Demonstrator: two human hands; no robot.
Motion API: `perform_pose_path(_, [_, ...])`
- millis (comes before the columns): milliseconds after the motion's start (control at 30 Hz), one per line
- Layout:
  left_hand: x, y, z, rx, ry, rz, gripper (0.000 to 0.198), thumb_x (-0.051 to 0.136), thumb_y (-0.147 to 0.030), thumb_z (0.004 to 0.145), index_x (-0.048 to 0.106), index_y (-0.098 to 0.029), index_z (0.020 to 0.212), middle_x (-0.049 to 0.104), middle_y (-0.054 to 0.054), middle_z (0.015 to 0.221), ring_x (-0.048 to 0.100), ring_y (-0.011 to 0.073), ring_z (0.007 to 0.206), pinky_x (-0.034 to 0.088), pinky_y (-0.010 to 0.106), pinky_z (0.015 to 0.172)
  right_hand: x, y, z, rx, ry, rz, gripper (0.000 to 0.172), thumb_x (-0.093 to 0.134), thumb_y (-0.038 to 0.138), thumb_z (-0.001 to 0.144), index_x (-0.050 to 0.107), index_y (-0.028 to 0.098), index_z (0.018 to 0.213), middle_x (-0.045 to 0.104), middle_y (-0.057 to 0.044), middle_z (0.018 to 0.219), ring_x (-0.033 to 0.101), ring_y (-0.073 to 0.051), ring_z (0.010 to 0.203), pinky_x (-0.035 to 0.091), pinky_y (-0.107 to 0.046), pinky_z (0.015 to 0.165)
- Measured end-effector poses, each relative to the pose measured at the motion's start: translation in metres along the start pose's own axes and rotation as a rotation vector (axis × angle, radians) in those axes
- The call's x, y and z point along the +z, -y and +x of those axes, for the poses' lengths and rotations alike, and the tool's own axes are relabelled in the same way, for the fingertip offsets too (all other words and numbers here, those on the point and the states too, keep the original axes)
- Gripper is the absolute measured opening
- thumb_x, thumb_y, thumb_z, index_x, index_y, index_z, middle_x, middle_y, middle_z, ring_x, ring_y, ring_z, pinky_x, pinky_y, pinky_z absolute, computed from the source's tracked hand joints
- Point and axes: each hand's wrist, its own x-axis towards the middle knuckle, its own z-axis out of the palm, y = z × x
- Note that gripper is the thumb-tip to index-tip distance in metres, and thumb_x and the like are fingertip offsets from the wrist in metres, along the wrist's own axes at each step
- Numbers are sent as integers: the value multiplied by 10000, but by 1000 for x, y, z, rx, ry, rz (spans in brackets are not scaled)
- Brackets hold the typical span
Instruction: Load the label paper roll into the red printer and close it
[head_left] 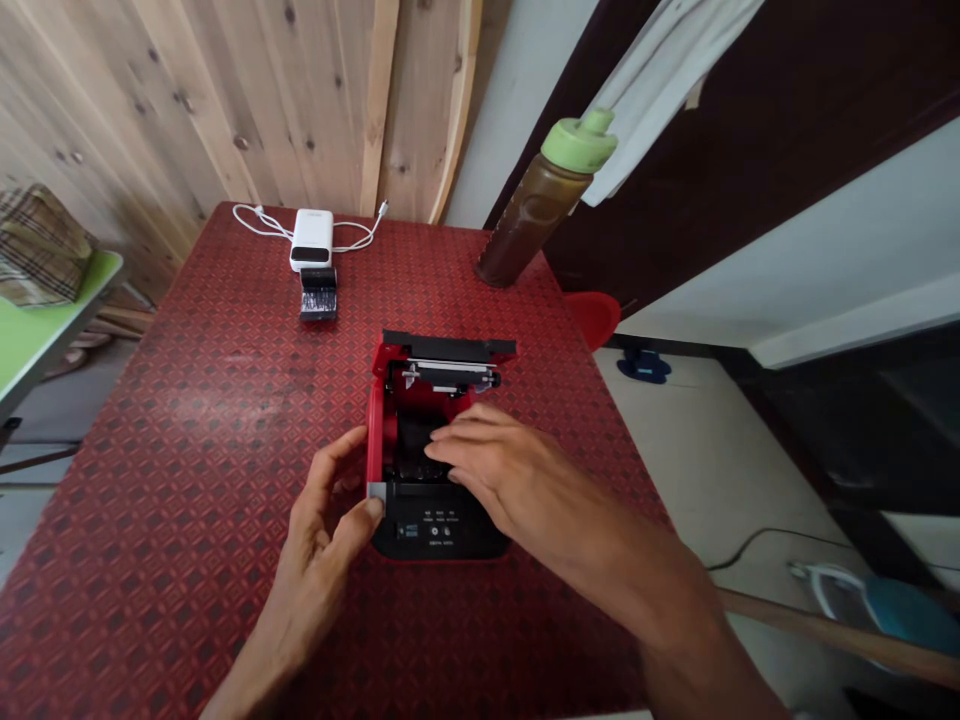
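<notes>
A red-and-black thermal printer (442,520) stands open on the table, with its black front panel toward me. Its raised lid (450,375) carries a metal bar at the far side. My left hand (322,530) grips the printer's front left corner, with the thumb on a small grey tab. My right hand (502,470) reaches over from the right, fingertips over the dark inner compartment. They hide much of that compartment, so I cannot tell whether they touch anything inside.
The red patterned table (187,500) holds a white power bank (311,240) with a white cable (262,222), a small black object (319,295) and a brown bottle with a green cap (544,200). The table's right edge drops to a pale floor.
</notes>
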Motion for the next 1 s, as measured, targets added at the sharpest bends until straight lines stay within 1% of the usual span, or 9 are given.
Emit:
perform_pose_path(133, [-1,0,1,12,3,24,547,685,-446,998,621,-293,1520,637,103,1594,682,341,1312,545,492,1089,-1,1,15,-54,65,18,313,628,20,1014,805,274,1056,824,-7,1121,749,-208,1083,555,-422,1101])
perform_pose_path(267, [-2,-1,1,-6,9,37,566,692,-447,995,612,-298,1535,667,100,1558,661,360,1348,547,499,1080,-2,6,22,-94,77,36,274,646,23,1026,738,230,872,791,-3,977,720,-182,933,581,-339,910])
perform_pose_path(333, [-3,-1,1,-13,13,21,567,714,-449,987,624,-298,1526,683,96,1541,646,371,1381,548,497,1086,-2,7,17,-92,7,33,276,640,49,1043,707,231,846,759,2,923,688,-184,888,567,-337,842])
perform_pose_path(433, [-8,-2,5,-7,-9,-13,529,717,-469,987,666,-289,1482,684,97,1545,628,386,1415,520,516,1134,-2,9,3,-72,-136,28,221,618,100,1076,675,231,907,724,-11,917,654,-198,894,548,-351,810])
perform_pose_path(567, [-13,-17,28,133,-116,111,517,741,-491,968,719,-300,1448,662,88,1578,559,408,1489,417,557,1236,2,16,-18,-59,-241,94,253,563,36,1077,649,241,957,709,-17,961,649,-183,914,562,-348,892])
perform_pose_path(633, [-11,-31,45,220,-97,161,546,739,-509,969,713,-294,1470,650,90,1592,539,413,1504,418,551,1230,7,21,-27,-41,-281,112,276,565,-11,1053,664,238,986,713,-22,993,653,-177,926,569,-338,894])
perform_pose_path(767, [0,-51,71,332,5,157,514,668,-538,1025,714,-252,1450,684,99,1533,565,378,1467,412,532,1232,16,30,-40,-32,-391,79,243,594,11,1049,698,229,1017,735,-29,955,648,-176,855,580,-320,768])
perform_pose_path(900, [3,-52,67,358,-2,142,366,593,-567,1083,785,-287,1221,734,60,1408,614,321,1384,450,489,1200,21,38,-50,-37,-483,-25,224,572,25,1065,727,187,1078,782,-60,977,692,-188,857,619,-349,787])
perform_pose_path(1000, [2,-44,49,295,-27,150,172,735,-452,1036,772,-287,1070,728,35,1413,622,283,1386,471,425,1182,27,42,-56,-61,-539,-119,219,547,30,1074,737,135,1101,808,-99,1020,732,-208,913,639,-360,827])
